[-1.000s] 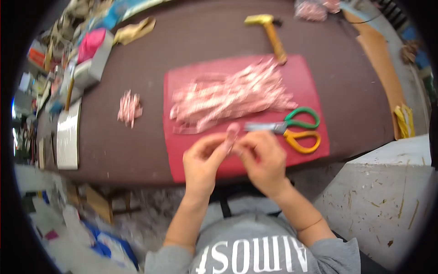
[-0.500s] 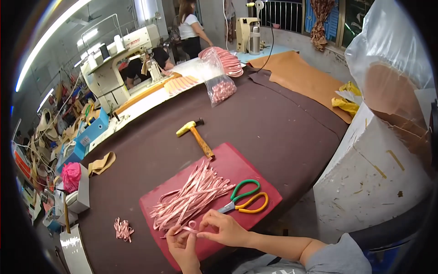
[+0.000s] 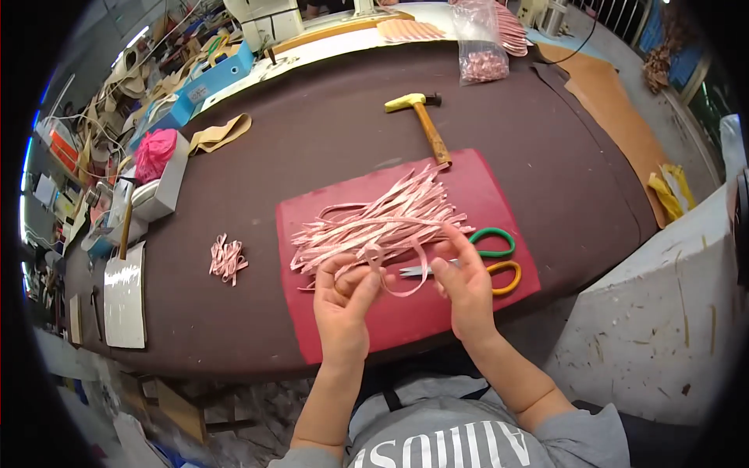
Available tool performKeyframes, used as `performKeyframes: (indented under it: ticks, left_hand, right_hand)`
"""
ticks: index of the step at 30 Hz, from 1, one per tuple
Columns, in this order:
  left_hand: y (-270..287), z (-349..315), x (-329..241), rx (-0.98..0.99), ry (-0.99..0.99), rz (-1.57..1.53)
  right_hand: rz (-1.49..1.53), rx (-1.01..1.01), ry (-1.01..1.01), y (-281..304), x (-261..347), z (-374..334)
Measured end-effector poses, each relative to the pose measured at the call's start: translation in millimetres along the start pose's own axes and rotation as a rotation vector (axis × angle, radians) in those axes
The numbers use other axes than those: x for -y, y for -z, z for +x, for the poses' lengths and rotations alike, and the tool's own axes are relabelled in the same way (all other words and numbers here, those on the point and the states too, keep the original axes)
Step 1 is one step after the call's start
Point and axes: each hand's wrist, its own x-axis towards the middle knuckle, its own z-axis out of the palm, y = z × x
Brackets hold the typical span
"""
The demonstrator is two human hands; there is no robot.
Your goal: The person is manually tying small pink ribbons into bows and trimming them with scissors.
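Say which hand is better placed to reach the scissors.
Probably the right hand: it is close by the scissors, its thumb and forefinger parted, while the left hand, farther off, pinches a looped pink strip.

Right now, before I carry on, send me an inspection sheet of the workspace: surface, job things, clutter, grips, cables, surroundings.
Surface: brown table, red mat on it.
Job things: strip pile and scissors on the mat; small pile on the table, left of the mat.
Clutter: hammer, handle end on the mat; tan scrap, far left; plastic bag, far side.
Grips: left grip pinches a looped strip; right grip beside it, thumb and forefinger parted.
Cables: dark cord, far right; others hard to tell.
Surroundings: machine beyond the table, cut off by the frame.
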Motion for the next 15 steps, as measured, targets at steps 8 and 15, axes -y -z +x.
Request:
performKeyframes:
  ticks: [8,15]
  left_hand:
    - [-32.0,-31.5,53.6,0.05,-0.022,0.346]
    - [-59.8,7.7,79.7,0.334,0.172,0.426]
  right_hand:
    - [-0.397,0.474,0.133,65.4,35.2,13.9]
    - [-0.518,0.476,0.163,110.3,59.2,43.2]
